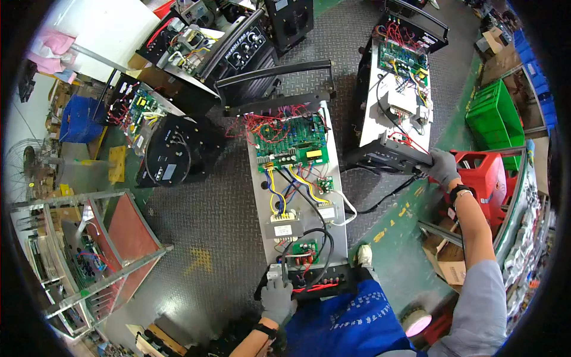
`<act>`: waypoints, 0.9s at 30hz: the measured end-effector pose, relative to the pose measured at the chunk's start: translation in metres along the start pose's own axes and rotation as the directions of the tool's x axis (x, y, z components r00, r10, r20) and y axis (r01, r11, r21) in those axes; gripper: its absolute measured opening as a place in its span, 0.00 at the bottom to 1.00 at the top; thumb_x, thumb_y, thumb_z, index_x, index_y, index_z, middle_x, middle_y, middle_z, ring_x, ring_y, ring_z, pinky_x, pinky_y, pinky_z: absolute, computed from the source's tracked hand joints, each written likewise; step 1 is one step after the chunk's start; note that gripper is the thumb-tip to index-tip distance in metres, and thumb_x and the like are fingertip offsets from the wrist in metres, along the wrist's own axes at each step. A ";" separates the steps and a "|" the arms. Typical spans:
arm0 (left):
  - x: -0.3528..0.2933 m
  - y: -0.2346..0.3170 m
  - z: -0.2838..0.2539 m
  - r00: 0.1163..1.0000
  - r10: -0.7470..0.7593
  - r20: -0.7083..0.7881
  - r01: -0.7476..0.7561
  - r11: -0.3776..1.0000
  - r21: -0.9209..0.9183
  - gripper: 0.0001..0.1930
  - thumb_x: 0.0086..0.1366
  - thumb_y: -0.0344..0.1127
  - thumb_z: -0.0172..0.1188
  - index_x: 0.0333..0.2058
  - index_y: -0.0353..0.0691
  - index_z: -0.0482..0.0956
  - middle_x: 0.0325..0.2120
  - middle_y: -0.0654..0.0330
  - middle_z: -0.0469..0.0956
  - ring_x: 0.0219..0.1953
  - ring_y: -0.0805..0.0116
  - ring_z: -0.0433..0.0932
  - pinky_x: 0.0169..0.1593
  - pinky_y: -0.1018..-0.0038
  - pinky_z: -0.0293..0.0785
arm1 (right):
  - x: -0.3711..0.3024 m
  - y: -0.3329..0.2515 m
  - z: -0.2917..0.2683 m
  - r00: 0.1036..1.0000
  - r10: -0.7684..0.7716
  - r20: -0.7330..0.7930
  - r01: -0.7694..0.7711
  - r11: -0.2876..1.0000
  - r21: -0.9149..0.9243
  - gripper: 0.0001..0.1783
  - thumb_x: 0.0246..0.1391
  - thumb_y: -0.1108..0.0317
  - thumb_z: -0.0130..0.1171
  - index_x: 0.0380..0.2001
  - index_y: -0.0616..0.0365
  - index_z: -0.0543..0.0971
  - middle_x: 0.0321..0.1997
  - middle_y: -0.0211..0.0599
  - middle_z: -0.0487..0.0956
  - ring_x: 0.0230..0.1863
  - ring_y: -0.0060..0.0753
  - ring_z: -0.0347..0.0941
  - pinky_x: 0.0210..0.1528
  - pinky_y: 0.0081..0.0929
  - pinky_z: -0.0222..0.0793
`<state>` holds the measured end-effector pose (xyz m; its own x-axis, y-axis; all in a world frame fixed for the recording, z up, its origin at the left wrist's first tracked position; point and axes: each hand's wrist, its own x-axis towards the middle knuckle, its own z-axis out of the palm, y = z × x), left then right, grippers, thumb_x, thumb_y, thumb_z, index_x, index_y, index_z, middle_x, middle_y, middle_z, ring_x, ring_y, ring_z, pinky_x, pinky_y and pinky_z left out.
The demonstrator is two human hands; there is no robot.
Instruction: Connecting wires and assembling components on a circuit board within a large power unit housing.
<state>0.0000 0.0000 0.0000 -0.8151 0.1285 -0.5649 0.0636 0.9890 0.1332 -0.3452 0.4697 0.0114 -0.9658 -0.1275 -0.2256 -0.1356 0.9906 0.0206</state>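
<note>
Head view | left hand point(278, 301): by central chassis's point(302, 205) near-left corner, cannot tell grip | right hand point(443, 168): pinching right chassis's point(373, 110) near-right corner

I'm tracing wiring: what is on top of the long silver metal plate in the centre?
A large green circuit board, a boxy grey transformer, small green boards and multicoloured wires. The plate beneath them is hidden.
</note>
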 end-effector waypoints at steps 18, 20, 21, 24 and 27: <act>0.080 -0.039 -0.059 0.992 0.120 -0.049 -0.116 0.990 0.075 0.09 0.55 0.38 0.57 0.35 0.51 0.81 0.39 0.57 0.71 0.43 0.56 0.68 0.41 0.61 0.64 | 0.122 0.059 -0.002 0.996 -0.010 -0.092 0.013 0.999 0.035 0.26 0.35 0.40 0.66 0.24 0.53 0.81 0.29 0.42 0.79 0.34 0.47 0.77 0.37 0.41 0.72; 0.084 -0.032 -0.067 0.997 0.081 -0.008 -0.080 0.994 0.078 0.13 0.53 0.37 0.59 0.40 0.54 0.81 0.36 0.58 0.69 0.43 0.57 0.68 0.41 0.60 0.64 | 0.146 0.077 -0.006 0.998 -0.029 -0.060 0.031 0.999 0.034 0.25 0.36 0.40 0.66 0.25 0.52 0.81 0.29 0.43 0.79 0.34 0.48 0.77 0.37 0.41 0.72; 0.085 -0.028 -0.080 0.996 0.090 0.019 -0.091 0.992 0.083 0.13 0.53 0.37 0.59 0.40 0.54 0.81 0.36 0.58 0.69 0.43 0.57 0.68 0.41 0.60 0.64 | 0.157 0.076 -0.018 1.000 0.000 0.008 -0.001 0.999 0.033 0.25 0.36 0.41 0.66 0.25 0.52 0.81 0.29 0.43 0.79 0.34 0.49 0.77 0.37 0.42 0.72; 0.089 -0.022 -0.100 0.987 0.116 -0.108 -0.109 0.992 0.068 0.14 0.53 0.35 0.59 0.40 0.53 0.81 0.35 0.57 0.68 0.42 0.55 0.67 0.40 0.61 0.64 | 0.195 0.082 -0.043 0.998 0.006 -0.064 -0.002 0.999 0.054 0.24 0.38 0.42 0.65 0.24 0.53 0.80 0.29 0.43 0.79 0.34 0.49 0.76 0.38 0.42 0.72; 0.101 -0.034 -0.098 0.990 0.119 -0.080 -0.105 0.983 0.153 0.14 0.51 0.36 0.61 0.39 0.51 0.80 0.35 0.56 0.68 0.41 0.54 0.68 0.40 0.61 0.64 | 0.220 0.087 -0.055 0.990 -0.008 -0.139 0.016 0.998 0.054 0.24 0.37 0.41 0.65 0.24 0.53 0.80 0.31 0.43 0.79 0.34 0.49 0.77 0.37 0.41 0.72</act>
<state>-0.1409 -0.0281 0.0178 -0.8453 0.2388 -0.4779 0.2368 0.9693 0.0656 -0.5813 0.5253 0.0168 -0.9860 -0.1414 -0.0886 -0.1388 0.9897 -0.0354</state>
